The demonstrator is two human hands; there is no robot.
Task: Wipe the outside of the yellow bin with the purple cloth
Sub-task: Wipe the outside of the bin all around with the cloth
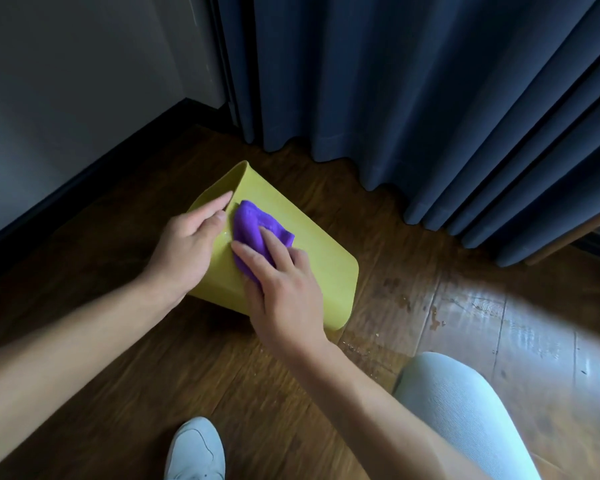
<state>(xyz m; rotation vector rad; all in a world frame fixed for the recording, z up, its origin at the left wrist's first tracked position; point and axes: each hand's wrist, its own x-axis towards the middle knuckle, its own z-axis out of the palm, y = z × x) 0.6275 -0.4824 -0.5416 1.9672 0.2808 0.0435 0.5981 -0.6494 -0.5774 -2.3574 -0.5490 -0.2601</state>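
The yellow bin (312, 268) is laid on its side on the wooden floor (118, 375), near the blue curtain (430, 98), so that a broad outer wall is turned upward for wiping. The purple cloth (253, 226) is bunched and pressed flat against that wall under the right hand (284, 289), fingers spread over it rather than closed round it. The bin is steadied by the left hand (187, 247), its grip loose and open, fingers resting along the rim, presumably so that sliding is prevented.
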